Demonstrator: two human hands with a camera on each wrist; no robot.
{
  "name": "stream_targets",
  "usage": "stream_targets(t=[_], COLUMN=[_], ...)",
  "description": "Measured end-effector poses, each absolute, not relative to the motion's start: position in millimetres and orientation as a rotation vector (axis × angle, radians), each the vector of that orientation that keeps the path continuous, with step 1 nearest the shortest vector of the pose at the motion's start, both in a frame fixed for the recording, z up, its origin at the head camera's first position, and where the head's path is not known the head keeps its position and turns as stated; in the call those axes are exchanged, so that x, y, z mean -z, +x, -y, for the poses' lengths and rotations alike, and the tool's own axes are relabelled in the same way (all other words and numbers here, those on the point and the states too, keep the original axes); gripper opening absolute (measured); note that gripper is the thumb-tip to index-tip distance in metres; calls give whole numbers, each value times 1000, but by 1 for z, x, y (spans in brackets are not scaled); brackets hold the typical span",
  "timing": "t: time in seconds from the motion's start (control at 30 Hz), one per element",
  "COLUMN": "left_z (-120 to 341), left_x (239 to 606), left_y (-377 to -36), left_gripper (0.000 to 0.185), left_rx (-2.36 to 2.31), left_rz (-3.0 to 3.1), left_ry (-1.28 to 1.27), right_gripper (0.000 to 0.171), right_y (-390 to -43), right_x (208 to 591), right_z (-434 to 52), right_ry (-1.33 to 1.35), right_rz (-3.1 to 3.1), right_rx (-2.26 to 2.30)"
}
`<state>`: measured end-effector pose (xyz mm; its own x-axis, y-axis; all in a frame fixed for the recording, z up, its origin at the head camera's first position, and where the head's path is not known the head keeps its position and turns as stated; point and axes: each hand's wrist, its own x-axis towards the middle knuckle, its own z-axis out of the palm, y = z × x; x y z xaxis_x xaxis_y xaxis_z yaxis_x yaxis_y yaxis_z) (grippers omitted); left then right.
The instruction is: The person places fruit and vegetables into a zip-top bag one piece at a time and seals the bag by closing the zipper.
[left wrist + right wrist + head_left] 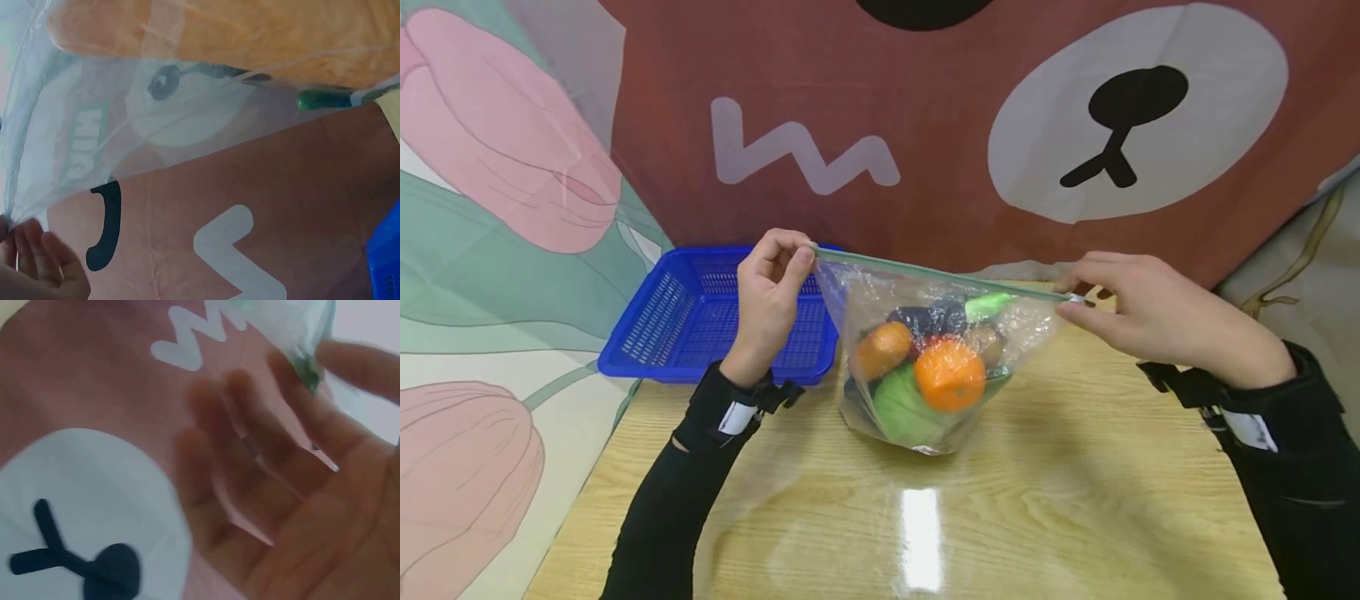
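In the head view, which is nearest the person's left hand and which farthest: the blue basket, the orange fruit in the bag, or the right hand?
From the left hand:
1. Blue basket: directly behind and beside it, on the left of the table.
2. Orange fruit: inside the clear bag, toward the middle.
3. Right hand: farthest, at the bag's opposite top corner.

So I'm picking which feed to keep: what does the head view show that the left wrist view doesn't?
Only the head view shows the wooden table, the right hand pinching the zip bag at its slider end, and the orange among produce inside. Only the left wrist view shows the bag film from below. Both share the left hand pinching the bag's corner, the blue basket and the bear cloth.
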<state>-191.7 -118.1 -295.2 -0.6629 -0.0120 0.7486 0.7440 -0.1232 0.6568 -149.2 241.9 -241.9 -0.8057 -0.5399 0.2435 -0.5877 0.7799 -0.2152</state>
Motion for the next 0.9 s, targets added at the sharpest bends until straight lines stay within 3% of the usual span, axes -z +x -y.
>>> stream_targets(t=[0.1, 0.23, 0.37, 0.47, 0.57, 0.73, 0.9], left_z=[114, 107, 103, 102, 101, 106, 112], left_x=[295, 293, 287, 281, 277, 286, 304], left_y=[-192, -193, -197, -202, -204, -200, -195], left_gripper=[15, 20, 13, 14, 28, 40, 37], left_rx=[1866, 1876, 1836, 1812, 1834, 1818, 1730], left_rz=[1673, 1742, 1763, 1773, 1808, 1960, 2182], left_ry=[-884, -929, -847, -802, -803, -791, -805], right_gripper=[22, 16, 20, 17, 20, 44, 55], right_y=[-151, -157, -161, -160, -159, -157, -155], right_x=[234, 238, 252, 267, 285, 321, 359], right_z=[-219, -185, -170, -168, -176, -217, -264], right_ry=[984, 1199, 1290, 1190, 937, 528, 423], right_rz=[2917, 2910, 2918, 2968, 2987, 2889, 2828], right_rx=[-338, -247, -419, -732, -1056, -1673, -1907])
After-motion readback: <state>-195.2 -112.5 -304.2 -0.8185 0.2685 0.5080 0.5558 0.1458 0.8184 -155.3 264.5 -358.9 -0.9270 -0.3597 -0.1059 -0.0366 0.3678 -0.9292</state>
